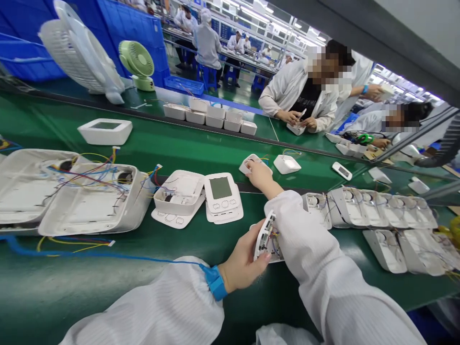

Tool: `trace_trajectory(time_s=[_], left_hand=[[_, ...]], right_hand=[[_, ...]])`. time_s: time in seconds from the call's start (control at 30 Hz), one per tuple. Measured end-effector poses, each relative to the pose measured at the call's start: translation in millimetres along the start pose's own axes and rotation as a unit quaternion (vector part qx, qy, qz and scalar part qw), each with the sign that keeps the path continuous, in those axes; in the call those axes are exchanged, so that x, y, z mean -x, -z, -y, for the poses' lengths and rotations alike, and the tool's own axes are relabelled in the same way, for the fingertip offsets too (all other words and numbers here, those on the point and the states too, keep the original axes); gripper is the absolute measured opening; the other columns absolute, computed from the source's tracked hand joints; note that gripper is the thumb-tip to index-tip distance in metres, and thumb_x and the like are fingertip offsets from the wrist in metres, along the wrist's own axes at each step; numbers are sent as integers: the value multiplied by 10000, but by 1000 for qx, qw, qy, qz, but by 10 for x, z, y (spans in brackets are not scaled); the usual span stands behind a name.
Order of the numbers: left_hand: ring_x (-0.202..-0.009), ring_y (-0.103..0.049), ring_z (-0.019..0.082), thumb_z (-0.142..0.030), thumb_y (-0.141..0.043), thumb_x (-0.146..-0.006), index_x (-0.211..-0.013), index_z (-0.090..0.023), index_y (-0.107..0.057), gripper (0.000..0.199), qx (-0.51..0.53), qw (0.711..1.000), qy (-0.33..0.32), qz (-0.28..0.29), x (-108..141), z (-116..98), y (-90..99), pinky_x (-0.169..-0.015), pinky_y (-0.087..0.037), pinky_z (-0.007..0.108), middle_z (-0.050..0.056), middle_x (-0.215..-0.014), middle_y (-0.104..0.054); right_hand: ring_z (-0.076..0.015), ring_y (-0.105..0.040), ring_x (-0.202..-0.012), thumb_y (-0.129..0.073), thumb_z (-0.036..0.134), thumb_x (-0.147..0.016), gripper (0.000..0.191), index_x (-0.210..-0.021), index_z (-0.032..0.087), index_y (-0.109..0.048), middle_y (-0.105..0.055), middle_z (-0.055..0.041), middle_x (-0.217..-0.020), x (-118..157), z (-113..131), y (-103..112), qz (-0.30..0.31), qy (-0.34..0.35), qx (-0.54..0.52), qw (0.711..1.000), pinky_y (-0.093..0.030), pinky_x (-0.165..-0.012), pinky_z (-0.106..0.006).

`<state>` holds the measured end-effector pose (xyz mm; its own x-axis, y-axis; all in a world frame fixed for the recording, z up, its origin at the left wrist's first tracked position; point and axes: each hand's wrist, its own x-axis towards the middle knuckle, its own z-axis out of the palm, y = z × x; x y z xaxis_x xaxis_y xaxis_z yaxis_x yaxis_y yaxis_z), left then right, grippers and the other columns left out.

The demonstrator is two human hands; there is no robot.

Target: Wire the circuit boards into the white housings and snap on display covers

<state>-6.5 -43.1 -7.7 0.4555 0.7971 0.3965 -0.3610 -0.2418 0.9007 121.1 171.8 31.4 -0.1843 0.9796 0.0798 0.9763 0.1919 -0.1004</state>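
My left hand (pixel 244 258) is closed around a white front panel (pixel 265 235), tilted on edge with its circuit board and wires facing right. Below it a white housing (pixel 276 256) shows partly, the rest hidden by my right sleeve. Stretched forward, my right hand (pixel 261 176) has its fingers gripping the edge of a small white housing (pixel 247 164) on the green belt. Just right of that stands another white housing (pixel 287 164) with wires. Panels with grey screens (pixel 220 188) lie stacked beside an open housing (pixel 178 194) on the bench.
Nested large white shells (pixel 93 206) with loose wires fill the left. Rows of open housings (pixel 381 208) stand at right. A blue cord (pixel 118 256) runs from my wristband (pixel 216 282) leftward. Fans (pixel 138 64) stand beyond the belt. A co-worker (pixel 305 96) works opposite.
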Motion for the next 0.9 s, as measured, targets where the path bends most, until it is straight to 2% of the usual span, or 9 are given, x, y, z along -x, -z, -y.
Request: trace_trajectory(time_s=[0.1, 0.2, 0.27, 0.4, 0.5, 0.6, 0.77, 0.83, 0.9], left_hand=[[-1188, -548, 321, -367, -538, -900, -1481, -194, -353, 634, -13, 1000, 4, -4, 4, -7, 9, -1050, -420, 493, 151, -1351, -546], [-1198, -547, 318, -390, -546, -898, -1476, -195, -366, 636, -8, 1000, 8, -5, 2, -19, 4, -1057, -416, 480, 148, -1357, -546], [-1209, -543, 322, -402, -560, -890, -1480, -189, -357, 660, 2, 1000, 9, 2, 0, -17, -1, -1061, -416, 479, 150, -1365, -543], [-1230, -527, 331, -400, -564, -887, -1487, -187, -342, 674, -3, 1000, 9, 4, -1, 6, 1, -1073, -405, 489, 154, -1381, -530], [-1207, -534, 326, -393, -539, -901, -1491, -182, -330, 660, -27, 1000, 6, -2, 4, 20, 11, -1057, -413, 493, 152, -1354, -546], [-1187, -540, 315, -385, -519, -917, -1495, -183, -315, 645, -42, 999, 2, -5, 10, 24, 20, -1039, -423, 488, 149, -1334, -554], [-1213, -529, 314, -354, -516, -922, -1487, -196, -320, 619, -41, 999, -11, 17, 14, 26, 31, -1051, -420, 490, 144, -1362, -532], [-1242, -515, 325, -347, -521, -918, -1486, -192, -319, 622, -30, 999, -10, 28, 10, 22, 31, -1064, -412, 500, 151, -1395, -510], [-1251, -513, 332, -341, -522, -917, -1491, -184, -307, 632, -12, 999, -3, 35, 4, 12, 26, -1068, -409, 507, 157, -1409, -502]], right_hand=[[-262, -536, -1081, -589, 147, -865, 228, -1073, 213, -653, -627, -103, -1150, 41, 41, 58, -8, 30, 8, 999, -444, -882, -363], [-299, -504, -1102, -529, 83, -865, 213, -949, 166, -706, -614, -155, -1130, 81, -2, 133, -26, 17, 14, 999, -438, -894, -404], [-300, -507, -1092, -490, 67, -879, 250, -970, 142, -710, -608, -169, -1134, 98, -14, 159, -43, 10, 9, 999, -437, -899, -409], [-242, -506, -1137, -453, 241, -984, 293, -1209, 173, -626, -599, -111, -1229, 109, 149, 94, -65, 66, -16, 996, -407, -973, -351], [-242, -529, -1117, -505, 352, -977, 287, -1176, 198, -642, -629, -93, -1188, 103, 345, -26, -56, 97, -22, 993, -418, -939, -348], [-266, -538, -1088, -549, 289, -950, 208, -1088, 193, -672, -646, -105, -1131, 75, 425, -95, -55, 89, -18, 994, -417, -912, -381], [-262, -555, -1031, -552, 206, -935, 183, -1071, 162, -667, -650, -121, -1082, 89, 208, 118, -75, 50, -22, 996, -430, -885, -386], [-232, -565, -1012, -540, 199, -944, 176, -1068, 161, -658, -650, -105, -1068, 232, 46, 278, -88, 47, -30, 995, -437, -887, -350], [-207, -574, -992, -535, 205, -951, 159, -1053, 163, -649, -649, -91, -1041, 518, -156, 411, -111, 53, -40, 992, -444, -882, -318]])
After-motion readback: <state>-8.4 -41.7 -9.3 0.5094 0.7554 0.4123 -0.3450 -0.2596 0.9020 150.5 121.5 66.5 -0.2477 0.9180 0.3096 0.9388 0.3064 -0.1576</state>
